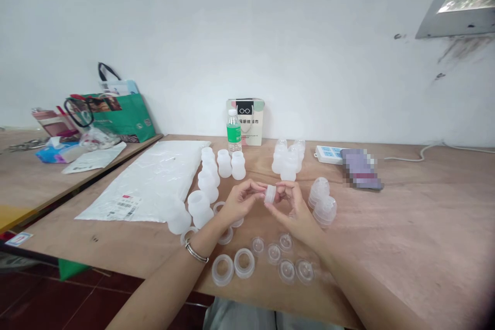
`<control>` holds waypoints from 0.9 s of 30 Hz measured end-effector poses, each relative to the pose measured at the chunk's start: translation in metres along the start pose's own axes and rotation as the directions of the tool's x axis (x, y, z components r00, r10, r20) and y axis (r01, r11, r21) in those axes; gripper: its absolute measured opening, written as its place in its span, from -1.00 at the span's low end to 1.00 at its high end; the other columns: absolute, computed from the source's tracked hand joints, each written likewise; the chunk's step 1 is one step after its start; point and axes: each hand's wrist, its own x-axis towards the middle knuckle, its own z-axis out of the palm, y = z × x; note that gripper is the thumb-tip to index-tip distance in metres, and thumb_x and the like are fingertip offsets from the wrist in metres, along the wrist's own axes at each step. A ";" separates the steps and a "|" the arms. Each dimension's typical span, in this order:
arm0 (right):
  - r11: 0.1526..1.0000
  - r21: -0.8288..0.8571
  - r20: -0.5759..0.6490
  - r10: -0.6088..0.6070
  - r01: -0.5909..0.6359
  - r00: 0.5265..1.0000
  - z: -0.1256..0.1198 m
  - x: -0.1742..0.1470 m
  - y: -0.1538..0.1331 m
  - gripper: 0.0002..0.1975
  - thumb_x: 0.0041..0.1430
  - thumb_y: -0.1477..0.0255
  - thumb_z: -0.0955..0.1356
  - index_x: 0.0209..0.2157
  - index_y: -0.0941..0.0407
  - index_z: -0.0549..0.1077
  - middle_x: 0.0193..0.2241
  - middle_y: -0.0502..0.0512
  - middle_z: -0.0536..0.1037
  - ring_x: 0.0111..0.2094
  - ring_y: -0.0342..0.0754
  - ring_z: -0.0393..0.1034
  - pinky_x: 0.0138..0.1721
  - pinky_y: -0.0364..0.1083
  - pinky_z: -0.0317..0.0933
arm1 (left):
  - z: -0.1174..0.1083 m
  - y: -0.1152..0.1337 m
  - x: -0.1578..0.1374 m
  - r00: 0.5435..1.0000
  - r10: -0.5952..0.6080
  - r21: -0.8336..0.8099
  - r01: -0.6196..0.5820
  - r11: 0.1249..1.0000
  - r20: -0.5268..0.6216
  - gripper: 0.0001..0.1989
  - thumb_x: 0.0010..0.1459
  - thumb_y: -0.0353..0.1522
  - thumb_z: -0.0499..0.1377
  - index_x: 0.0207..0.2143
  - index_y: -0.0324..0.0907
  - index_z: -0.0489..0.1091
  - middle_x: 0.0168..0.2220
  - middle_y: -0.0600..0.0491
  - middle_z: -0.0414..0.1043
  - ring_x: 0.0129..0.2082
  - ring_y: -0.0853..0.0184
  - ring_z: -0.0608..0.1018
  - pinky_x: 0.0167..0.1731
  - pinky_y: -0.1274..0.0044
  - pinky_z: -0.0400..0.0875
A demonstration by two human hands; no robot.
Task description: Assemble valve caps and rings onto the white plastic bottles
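My left hand (240, 200) and my right hand (293, 206) meet above the wooden table (406, 237), both pinching one small translucent white ring-shaped plastic part (269, 194) between their fingertips. A metal bangle (195, 253) sits on my left wrist. Below my hands lie two white rings (233, 266) and several clear round caps (286, 263) near the front edge. White bottle bodies (207, 188) stand in a row to the left of my hands.
More white bottles (288, 160) stand behind, and stacked clear domes (322, 201) to the right. A water bottle (233, 133), small paper bag (246, 120), power strip (328, 154), flat plastic bag (154, 178) and green tote (119, 113) occupy the back and left.
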 end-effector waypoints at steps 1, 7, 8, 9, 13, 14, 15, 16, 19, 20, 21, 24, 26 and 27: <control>0.999 -0.040 -0.017 0.008 -0.009 1.000 -0.001 0.001 -0.001 -0.57 0.12 0.35 0.37 -0.03 0.02 0.16 -0.32 0.03 0.38 -0.26 -0.02 0.35 -0.14 0.05 0.29 | 0.000 0.000 0.000 1.000 0.000 0.006 0.000 1.000 -0.006 -0.78 0.08 -0.25 0.26 -0.38 -0.23 0.38 -0.16 -0.13 0.54 -0.14 0.24 0.57 -0.06 0.35 0.40; 1.000 0.023 0.090 0.012 -0.014 0.996 -0.004 0.004 -0.005 -0.64 0.14 0.35 0.38 -0.01 -0.01 0.32 -0.03 0.13 0.41 -0.03 0.03 0.37 0.02 0.09 0.29 | 0.000 0.007 0.000 1.000 0.012 0.035 -0.012 0.999 -0.008 -0.79 0.07 -0.25 0.26 -0.41 -0.23 0.38 -0.21 -0.10 0.55 -0.18 0.25 0.57 -0.10 0.37 0.41; 0.998 0.050 0.093 0.018 -0.023 0.995 -0.004 0.004 -0.005 -0.65 0.14 0.36 0.37 -0.02 -0.01 0.33 -0.03 0.13 0.43 -0.02 0.03 0.38 0.03 0.09 0.29 | 0.000 0.008 0.000 1.000 0.019 0.054 -0.019 0.998 -0.008 -0.80 0.08 -0.26 0.25 -0.42 -0.23 0.39 -0.20 -0.10 0.55 -0.17 0.26 0.56 -0.10 0.38 0.41; 0.997 0.067 0.089 0.032 -0.038 0.995 -0.004 0.003 -0.005 -0.66 0.14 0.36 0.38 -0.03 0.00 0.34 -0.03 0.12 0.45 -0.02 0.03 0.40 0.04 0.09 0.30 | -0.001 0.009 0.000 0.999 0.030 0.087 -0.028 0.996 -0.013 -0.80 0.09 -0.26 0.24 -0.42 -0.23 0.39 -0.19 -0.10 0.54 -0.17 0.26 0.56 -0.11 0.39 0.41; 0.996 0.046 0.070 0.066 -0.070 0.995 -0.004 0.003 -0.004 -0.66 0.10 0.38 0.40 -0.06 0.03 0.35 -0.08 0.13 0.50 -0.09 0.02 0.46 0.01 0.09 0.33 | -0.003 0.013 -0.001 0.999 0.032 0.233 -0.025 0.972 -0.026 -0.85 0.12 -0.30 0.19 -0.40 -0.23 0.41 -0.40 0.00 0.52 -0.36 0.34 0.54 -0.28 0.50 0.42; 0.998 0.026 0.065 0.061 -0.062 0.996 -0.004 0.003 -0.005 -0.66 0.09 0.39 0.40 -0.07 0.04 0.35 -0.10 0.12 0.50 -0.12 0.02 0.47 -0.01 0.08 0.35 | -0.004 0.014 -0.001 0.999 0.027 0.250 -0.020 0.968 -0.024 -0.86 0.13 -0.32 0.18 -0.40 -0.23 0.41 -0.46 0.04 0.50 -0.42 0.37 0.53 -0.33 0.52 0.42; 0.999 0.005 0.057 0.054 -0.054 0.997 -0.005 0.004 -0.006 -0.67 0.08 0.40 0.41 -0.09 0.05 0.36 -0.13 0.12 0.51 -0.15 0.01 0.48 -0.04 0.07 0.37 | -0.004 0.015 -0.002 1.000 0.024 0.263 -0.018 0.965 -0.019 -0.87 0.13 -0.33 0.17 -0.40 -0.23 0.41 -0.49 0.06 0.49 -0.45 0.38 0.52 -0.36 0.54 0.41; 0.999 -0.014 0.049 0.048 -0.048 0.998 -0.005 0.005 -0.007 -0.69 0.07 0.40 0.41 -0.11 0.05 0.37 -0.16 0.11 0.51 -0.19 0.00 0.48 -0.07 0.06 0.38 | -0.004 0.016 -0.002 1.000 0.027 0.277 -0.021 0.961 -0.016 -0.88 0.14 -0.35 0.16 -0.41 -0.23 0.40 -0.49 0.07 0.49 -0.45 0.39 0.52 -0.36 0.55 0.40; 0.998 -0.040 0.022 0.048 -0.047 0.999 -0.005 0.007 -0.010 -0.75 0.07 0.43 0.40 -0.18 0.07 0.39 -0.25 0.09 0.52 -0.26 -0.03 0.48 -0.15 0.03 0.41 | -0.003 0.020 -0.003 0.998 0.052 0.315 -0.043 0.948 -0.021 -0.89 0.13 -0.38 0.16 -0.43 -0.24 0.39 -0.50 0.07 0.48 -0.46 0.41 0.51 -0.37 0.57 0.39; 0.998 -0.040 0.019 0.049 -0.048 0.999 -0.005 0.008 -0.011 -0.77 0.06 0.43 0.40 -0.19 0.07 0.39 -0.26 0.08 0.53 -0.28 -0.04 0.48 -0.16 0.02 0.41 | -0.003 0.021 -0.003 0.998 0.057 0.313 -0.048 0.949 -0.020 -0.89 0.13 -0.39 0.16 -0.44 -0.24 0.39 -0.51 0.07 0.48 -0.47 0.41 0.50 -0.37 0.57 0.39; 0.998 -0.035 0.019 0.048 -0.047 0.999 -0.005 0.008 -0.012 -0.77 0.06 0.44 0.40 -0.19 0.07 0.39 -0.26 0.08 0.53 -0.28 -0.04 0.48 -0.16 0.02 0.41 | -0.003 0.021 -0.003 0.998 0.060 0.302 -0.052 0.952 -0.018 -0.89 0.13 -0.39 0.16 -0.44 -0.24 0.38 -0.51 0.07 0.47 -0.47 0.42 0.50 -0.38 0.58 0.39; 0.999 0.007 0.055 0.035 -0.036 0.998 -0.007 0.007 -0.013 -0.75 0.06 0.44 0.40 -0.17 0.06 0.38 -0.27 0.06 0.53 -0.26 -0.04 0.48 -0.15 0.00 0.41 | -0.004 0.019 -0.002 0.998 0.061 0.232 -0.059 0.971 0.000 -0.87 0.13 -0.37 0.17 -0.45 -0.24 0.37 -0.52 0.07 0.45 -0.48 0.42 0.50 -0.38 0.57 0.39; 0.999 0.036 0.086 0.030 -0.033 0.996 -0.008 0.006 -0.015 -0.74 0.07 0.42 0.40 -0.17 0.04 0.38 -0.26 0.06 0.54 -0.24 -0.04 0.49 -0.15 -0.01 0.42 | -0.006 0.017 -0.001 0.999 0.053 0.186 -0.054 0.981 0.012 -0.85 0.13 -0.35 0.18 -0.45 -0.24 0.36 -0.53 0.08 0.44 -0.49 0.41 0.49 -0.39 0.56 0.39; 0.998 0.043 0.096 0.029 -0.034 0.995 -0.009 0.005 -0.016 -0.74 0.07 0.42 0.40 -0.17 0.04 0.38 -0.26 0.05 0.54 -0.24 -0.05 0.48 -0.17 -0.03 0.42 | -0.007 0.016 -0.001 0.999 0.047 0.168 -0.049 0.985 0.015 -0.84 0.14 -0.33 0.18 -0.44 -0.24 0.36 -0.53 0.08 0.44 -0.49 0.41 0.50 -0.39 0.56 0.39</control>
